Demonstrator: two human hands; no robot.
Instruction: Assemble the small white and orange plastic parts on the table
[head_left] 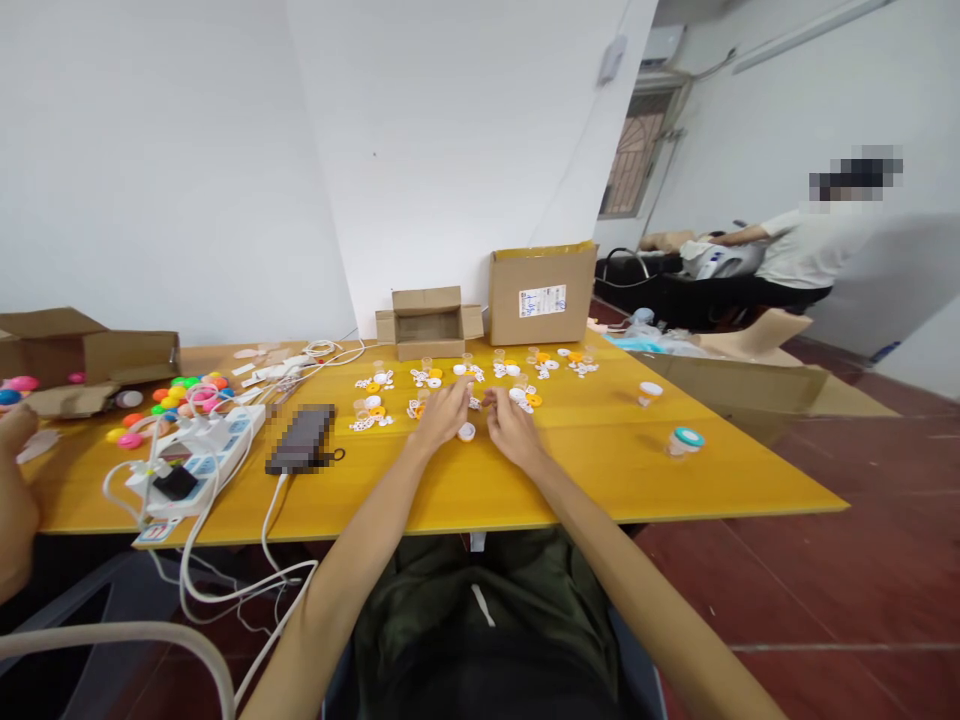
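Observation:
My left hand (pixel 442 412) is over the middle of the yellow table (pixel 600 480), its fingers pressed together and pointing forward. Facing it across a narrow gap, my right hand (pixel 511 422) has its fingers curled in. Whatever either hand pinches is too small or hidden to make out. A small white-lidded jar (pixel 466 431) stands between my wrists. Around the hands lie little groups of clear cups (pixel 499 356), yellow discs (pixel 533 400), white lids (pixel 373 402) and small white pieces with dark marks (pixel 363 424). My hands partly cover some of these.
At right stand a white-lidded jar (pixel 649 393) and a teal-lidded jar (pixel 685 441). Left are a phone (pixel 304 438), a power strip (pixel 217 455) with cables, and coloured balls (pixel 176 395). Cardboard boxes (pixel 540 300) line the back. Another person's arm (pixel 15 500) shows at far left; a person (pixel 810 240) sits at right.

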